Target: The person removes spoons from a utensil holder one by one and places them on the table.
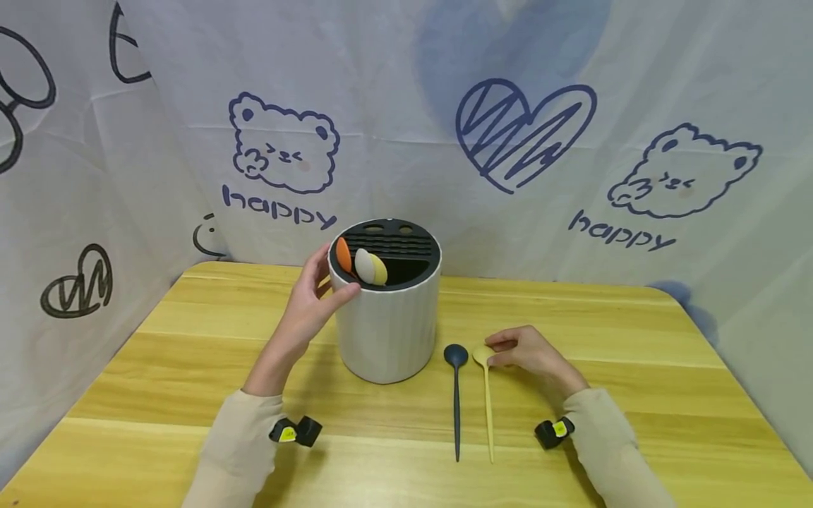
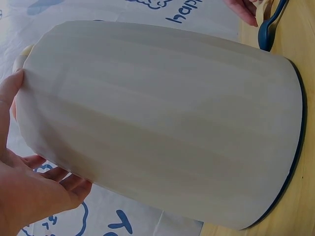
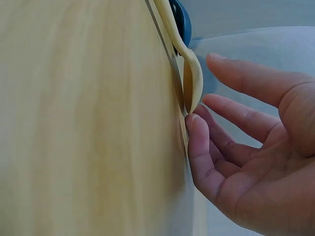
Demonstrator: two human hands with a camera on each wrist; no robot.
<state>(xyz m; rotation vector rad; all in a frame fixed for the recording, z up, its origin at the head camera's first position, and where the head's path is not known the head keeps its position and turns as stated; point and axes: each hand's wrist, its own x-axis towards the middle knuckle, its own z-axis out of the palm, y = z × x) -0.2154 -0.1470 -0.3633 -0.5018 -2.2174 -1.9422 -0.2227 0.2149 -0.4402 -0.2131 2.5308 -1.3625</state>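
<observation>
A white ribbed utensil holder (image 1: 387, 331) with a black slotted top stands upright on the table. My left hand (image 1: 311, 296) grips its upper left side, thumb at the front rim and fingers round the side. In the holder's opening, orange (image 1: 344, 254), white (image 1: 365, 266) and yellow (image 1: 380, 270) spoon heads stick up. A second yellow spoon (image 1: 488, 409) lies on the table. My right hand (image 1: 527, 351) is at its bowl; in the right wrist view, fingertips (image 3: 196, 123) touch the bowl's edge, while another finger stays apart from it.
A dark blue spoon (image 1: 456, 402) lies between the holder and the yellow spoon, roughly parallel to the latter. Behind the wooden table (image 1: 635, 353) hangs a pale cloth (image 1: 406, 162) with blue drawings.
</observation>
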